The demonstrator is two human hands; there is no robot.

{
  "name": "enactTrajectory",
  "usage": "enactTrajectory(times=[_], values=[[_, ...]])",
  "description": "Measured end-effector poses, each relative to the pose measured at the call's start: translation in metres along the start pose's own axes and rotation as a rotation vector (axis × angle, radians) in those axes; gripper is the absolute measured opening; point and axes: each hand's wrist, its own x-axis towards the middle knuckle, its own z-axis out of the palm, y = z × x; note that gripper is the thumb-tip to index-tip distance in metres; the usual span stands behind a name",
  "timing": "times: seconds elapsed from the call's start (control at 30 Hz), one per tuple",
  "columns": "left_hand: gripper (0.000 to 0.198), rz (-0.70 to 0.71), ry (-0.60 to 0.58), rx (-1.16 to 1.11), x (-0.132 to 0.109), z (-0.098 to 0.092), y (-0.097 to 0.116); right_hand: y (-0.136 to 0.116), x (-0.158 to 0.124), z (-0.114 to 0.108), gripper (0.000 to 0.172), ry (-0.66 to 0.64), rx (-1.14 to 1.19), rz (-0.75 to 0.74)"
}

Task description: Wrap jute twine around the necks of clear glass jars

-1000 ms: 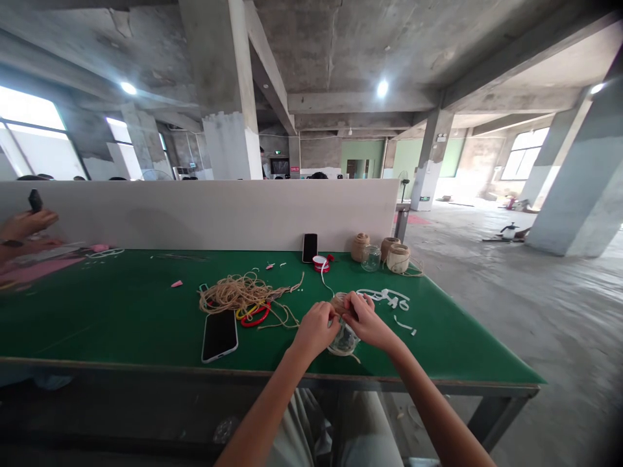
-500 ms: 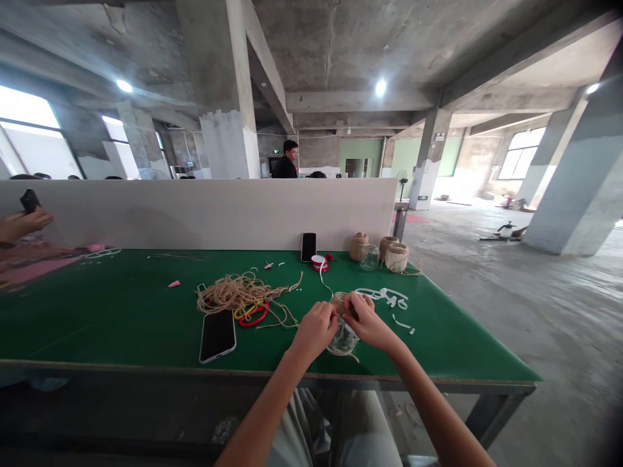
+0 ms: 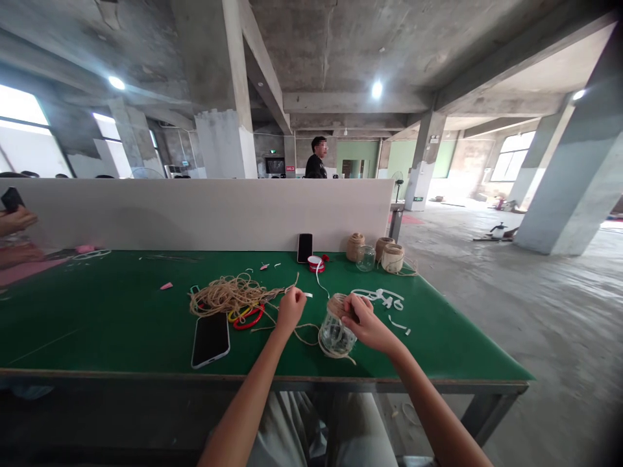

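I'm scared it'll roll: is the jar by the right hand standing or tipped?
Standing: the jar has its twine-wrapped top up and bottom on the green table.

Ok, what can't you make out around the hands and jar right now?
Head view:
Glass jar: part of its neck, behind the right hand.
Left hand: whether it grips the white scrap, hidden by curled fingers.
Twine pile: its strands cover what's beneath.
Co-worker's hand: forearm cut off by the left edge.

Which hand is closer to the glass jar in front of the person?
The right. The right hand touches the glass jar at its twine-wrapped neck; the left hand is apart from it, off to its left, by the tangle of twine.
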Motion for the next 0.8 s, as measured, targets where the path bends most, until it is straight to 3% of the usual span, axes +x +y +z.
enactTrajectory(times=[0.1, 0.17, 0.27, 0.4, 0.5, 0.8], values=[[0.030, -0.118, -0.032, 0.031, 0.010, -0.008, -0.015, 0.001, 0.000, 0.000, 0.012, -0.003, 0.001, -0.001], [0.025, -0.137, -0.046, 0.044, 0.005, -0.014, -0.017, 0.001, 0.000, 0.001, 0.012, -0.005, 0.004, 0.000], [0.021, -0.062, -0.053, 0.036, -0.016, -0.020, -0.001, 0.002, 0.000, 0.002, 0.011, -0.008, 0.010, 0.001], [0.020, 0.147, -0.100, 0.002, -0.048, -0.023, 0.036, 0.002, 0.001, 0.003, 0.010, -0.019, 0.012, -0.010], [0.033, 0.218, -0.120, 0.002, -0.060, -0.021, 0.055, 0.001, 0.001, 0.003, 0.010, -0.028, 0.008, -0.021], [0.015, 0.261, -0.105, -0.026, -0.060, -0.017, 0.062, 0.000, 0.000, 0.000, 0.013, -0.049, 0.014, -0.032]])
